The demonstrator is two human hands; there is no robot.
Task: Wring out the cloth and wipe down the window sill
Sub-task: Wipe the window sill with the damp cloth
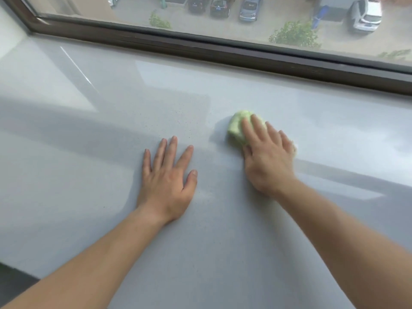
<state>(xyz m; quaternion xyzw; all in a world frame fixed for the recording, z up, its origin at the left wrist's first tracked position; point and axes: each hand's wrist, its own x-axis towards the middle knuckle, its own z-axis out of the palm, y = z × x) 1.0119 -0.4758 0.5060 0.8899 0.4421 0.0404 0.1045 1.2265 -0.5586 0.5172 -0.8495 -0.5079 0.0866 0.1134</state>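
Observation:
A wide, glossy pale grey window sill (111, 121) fills the view. A light green cloth (237, 126) lies bunched on it, right of centre. My right hand (266, 157) presses flat on top of the cloth, fingers spread and slightly blurred, covering its near part; a bit of cloth shows past the little finger. My left hand (167, 175) rests palm down on the bare sill to the left of the cloth, fingers apart, holding nothing.
A dark brown window frame (223, 52) runs along the far edge of the sill, with glass above it looking down on parked cars and shrubs. A white wall (9, 27) closes the left end. The sill's near edge (17, 270) shows at lower left.

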